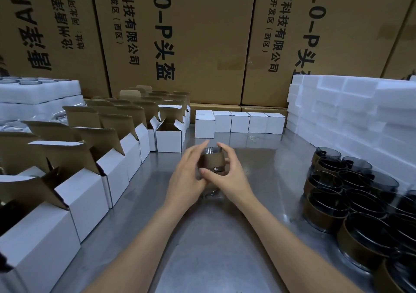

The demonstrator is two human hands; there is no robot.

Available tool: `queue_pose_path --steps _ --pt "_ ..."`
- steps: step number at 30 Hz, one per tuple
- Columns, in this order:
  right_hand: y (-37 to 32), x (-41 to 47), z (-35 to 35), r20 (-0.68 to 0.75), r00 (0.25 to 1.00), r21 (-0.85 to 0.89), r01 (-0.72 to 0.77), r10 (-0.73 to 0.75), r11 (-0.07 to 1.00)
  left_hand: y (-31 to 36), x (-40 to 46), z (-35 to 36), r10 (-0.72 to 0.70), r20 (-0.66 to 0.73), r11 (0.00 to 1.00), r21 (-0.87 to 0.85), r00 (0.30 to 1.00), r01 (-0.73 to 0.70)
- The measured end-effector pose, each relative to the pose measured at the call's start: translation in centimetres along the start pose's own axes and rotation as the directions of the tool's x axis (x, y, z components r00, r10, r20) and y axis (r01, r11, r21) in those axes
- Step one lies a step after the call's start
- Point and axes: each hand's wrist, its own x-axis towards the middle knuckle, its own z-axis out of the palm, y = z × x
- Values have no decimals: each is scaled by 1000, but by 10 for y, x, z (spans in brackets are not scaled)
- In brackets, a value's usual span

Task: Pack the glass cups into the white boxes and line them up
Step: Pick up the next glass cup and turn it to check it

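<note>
Both hands' grip around glass cup; upright, above table.

cardboard cartons | black print: "4.0-p头盔", "信科技有限公司", "经济开发区(西区)" | white boxes: unprinted

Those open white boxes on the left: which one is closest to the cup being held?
The open white box at the far end of the inner row, just left of the hands; the others sit farther left or nearer the camera.
</note>
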Motion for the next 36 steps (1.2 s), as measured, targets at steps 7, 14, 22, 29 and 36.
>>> queue_pose_path --steps 7,14,22,29,36 --pt "-7 3 -6 169 964 301 -248 204 921 -2 0 1 -79 -16 992 -103 997 77" --pt "-1 2 0 9 982 177 -187 188 966 5 -3 2 68 -42 996 64 997 -65" --pt "-10 5 -6 188 919 343 -393 347 853 4 -2 2 -16 -63 999 49 998 19" --pt "-1 2 -2 11 968 214 -248 252 945 8 -3 3 80 -26 993 89 996 -77" --pt "-10 8 -6 221 903 328 -425 369 844 4 -1 5 -9 -2 1000 23 1000 10"
